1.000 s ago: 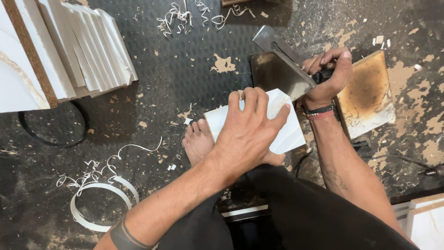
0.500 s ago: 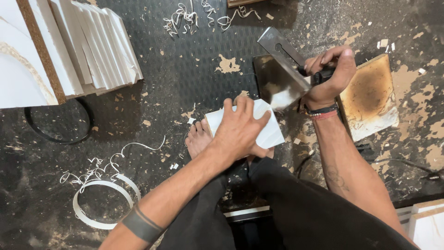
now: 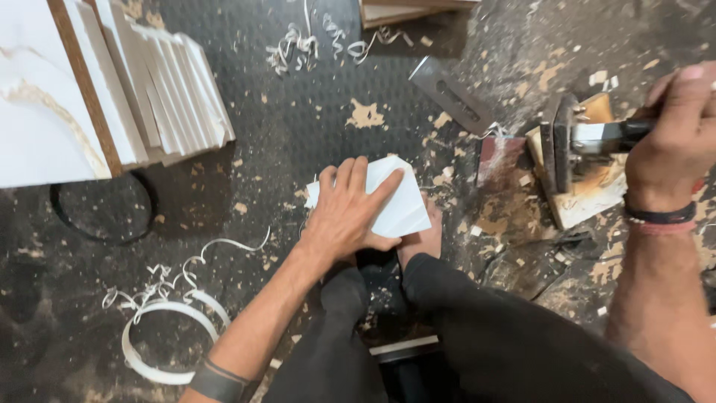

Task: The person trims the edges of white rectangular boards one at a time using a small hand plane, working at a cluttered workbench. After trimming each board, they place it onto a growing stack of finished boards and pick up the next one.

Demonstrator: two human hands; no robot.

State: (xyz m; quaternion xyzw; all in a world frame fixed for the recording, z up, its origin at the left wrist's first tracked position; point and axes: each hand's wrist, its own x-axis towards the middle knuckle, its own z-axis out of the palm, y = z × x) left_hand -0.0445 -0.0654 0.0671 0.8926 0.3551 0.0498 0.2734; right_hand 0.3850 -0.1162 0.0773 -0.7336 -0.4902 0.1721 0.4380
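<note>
Pressing flat with fingers spread, the left hand (image 3: 349, 216) lies on a small white board (image 3: 391, 195) that rests on the dark floor (image 3: 298, 119), its grip open and laid over the board's left half rather than pinching it. The board's near edge sits against a bare foot (image 3: 424, 240), just in front of the person's dark trouser legs. The right hand (image 3: 675, 142), at the right edge of the view, has its grip curled tight around the dark handle of a metal tool (image 3: 574, 138), held just above a wooden block (image 3: 585, 186) with a scorched-looking face; a dark band circles that wrist. Beyond the board, a flat metal blade (image 3: 453, 95) lies at an angle on the floor, well apart from both hands. Wood chips and curled shavings (image 3: 298, 48) are scattered all over the floor. To the far left, a stack of white panels (image 3: 149, 97) leans in a fan, and near the lower left a loop of white edging strip (image 3: 160, 339) curls on the floor.
</note>
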